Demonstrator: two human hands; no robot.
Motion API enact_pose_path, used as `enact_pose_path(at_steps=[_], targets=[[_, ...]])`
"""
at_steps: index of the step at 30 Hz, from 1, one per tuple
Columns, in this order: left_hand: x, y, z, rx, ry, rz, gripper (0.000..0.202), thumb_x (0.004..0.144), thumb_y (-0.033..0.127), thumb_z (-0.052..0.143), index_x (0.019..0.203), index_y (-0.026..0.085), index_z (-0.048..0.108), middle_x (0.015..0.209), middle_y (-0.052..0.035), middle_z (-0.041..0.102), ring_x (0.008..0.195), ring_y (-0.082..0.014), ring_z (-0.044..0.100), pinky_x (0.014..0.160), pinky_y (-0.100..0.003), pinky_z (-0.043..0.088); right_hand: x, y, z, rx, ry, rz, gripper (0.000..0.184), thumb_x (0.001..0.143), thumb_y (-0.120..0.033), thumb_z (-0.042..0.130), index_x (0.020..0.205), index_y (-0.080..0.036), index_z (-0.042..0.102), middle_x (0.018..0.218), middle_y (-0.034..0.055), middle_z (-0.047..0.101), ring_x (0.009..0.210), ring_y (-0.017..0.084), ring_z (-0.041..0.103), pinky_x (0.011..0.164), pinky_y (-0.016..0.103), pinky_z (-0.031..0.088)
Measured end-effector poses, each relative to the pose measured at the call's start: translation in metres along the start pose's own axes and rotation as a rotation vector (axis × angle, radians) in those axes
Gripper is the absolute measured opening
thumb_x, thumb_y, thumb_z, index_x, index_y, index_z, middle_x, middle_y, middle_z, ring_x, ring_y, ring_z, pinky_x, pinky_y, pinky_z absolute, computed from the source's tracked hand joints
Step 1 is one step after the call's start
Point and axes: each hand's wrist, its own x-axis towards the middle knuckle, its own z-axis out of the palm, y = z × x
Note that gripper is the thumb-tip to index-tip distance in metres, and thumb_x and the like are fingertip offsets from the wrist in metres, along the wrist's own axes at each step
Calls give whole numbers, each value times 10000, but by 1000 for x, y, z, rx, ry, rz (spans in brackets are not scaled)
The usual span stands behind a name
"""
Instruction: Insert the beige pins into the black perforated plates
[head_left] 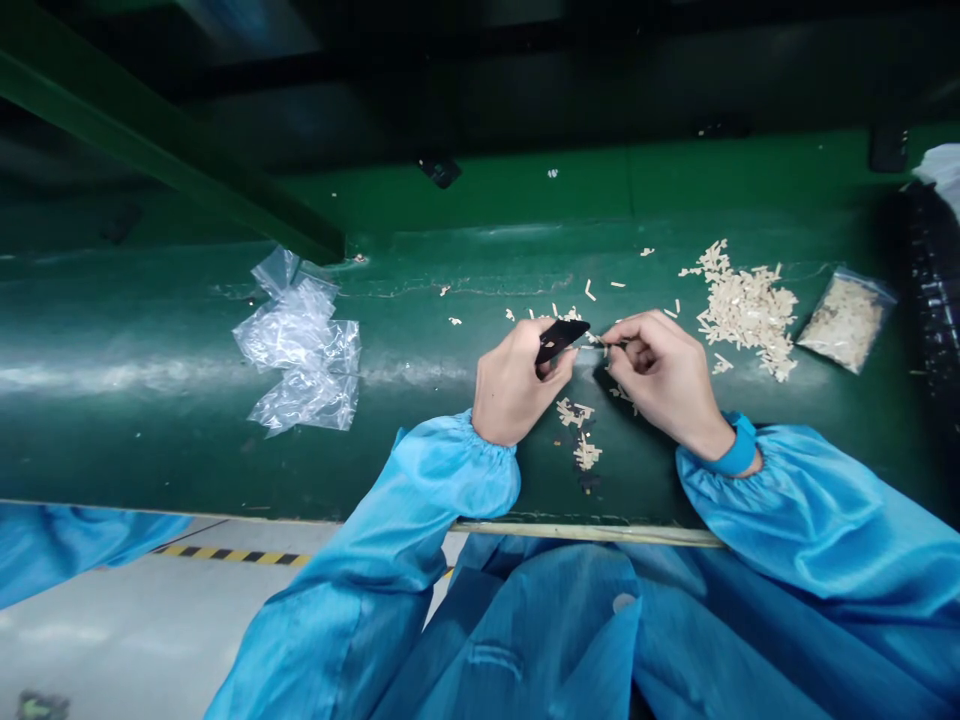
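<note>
My left hand (514, 385) is closed around a small flat black piece (561, 336), held just above the green belt (150, 400). My right hand (664, 375) is pinched on a tiny pale part (600, 343) that meets the black piece's tip. Both hands sit close together at the belt's middle. Below them lie two little clusters of the same pale parts (581, 432). Blue sleeves cover both arms.
A large heap of pale small parts (746, 305) lies right of my hands, beside a clear bag filled with them (846, 322). Empty clear plastic bags (304, 350) are piled at the left. A green beam (172, 165) crosses the upper left. The belt's near edge (585, 532) runs in front of me.
</note>
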Motion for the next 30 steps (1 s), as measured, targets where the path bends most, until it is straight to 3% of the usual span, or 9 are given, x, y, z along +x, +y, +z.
enact_pose_path(at_steps=[5,9,13,17,21,25,30], targets=[[-6,-2,9,72,88,203,260,904,257,703,1133,224,583,997,1,714,721,-88,674,733,-203,524,-4,-8,9,348,-133,233,204,928,-381,671,886,-182,668,663,-12,565,575,117,477,539,279,360],[-7,-1,11,58,63,244,228,910,261,698,1107,222,592,946,7,706,679,-80,652,708,-199,517,-2,-10,8,461,-138,297,213,907,-378,676,839,-180,635,604,-39,518,519,98,430,501,268,321],[-3,2,6,-143,-37,77,351,875,350,746,1154,214,581,980,-10,739,660,-87,646,660,-211,516,0,-8,6,453,-109,293,180,899,-345,666,836,-180,631,614,-34,527,516,97,431,497,264,321],[3,2,3,-328,-150,-116,295,875,319,730,1120,218,601,952,-8,753,759,-127,697,667,-222,517,-3,-4,5,328,-135,223,158,912,-324,652,847,-181,644,692,6,592,583,117,482,543,274,371],[6,2,4,-388,-150,-160,252,821,247,749,1029,206,614,882,12,713,751,-121,664,674,-222,497,-6,-3,5,216,-153,175,115,917,-288,649,870,-185,669,700,13,607,608,125,500,568,279,391],[10,2,6,-566,-148,-252,195,815,222,732,939,183,586,828,18,663,678,-96,601,676,-233,495,-4,-3,5,325,-104,218,128,910,-299,661,962,-182,668,718,6,624,595,122,516,559,276,399],[12,5,5,-705,-170,-325,213,811,201,740,909,181,552,801,34,646,596,-68,568,645,-227,499,-1,-5,8,443,-136,229,118,892,-298,685,889,-187,644,759,10,646,612,115,538,563,273,397]])
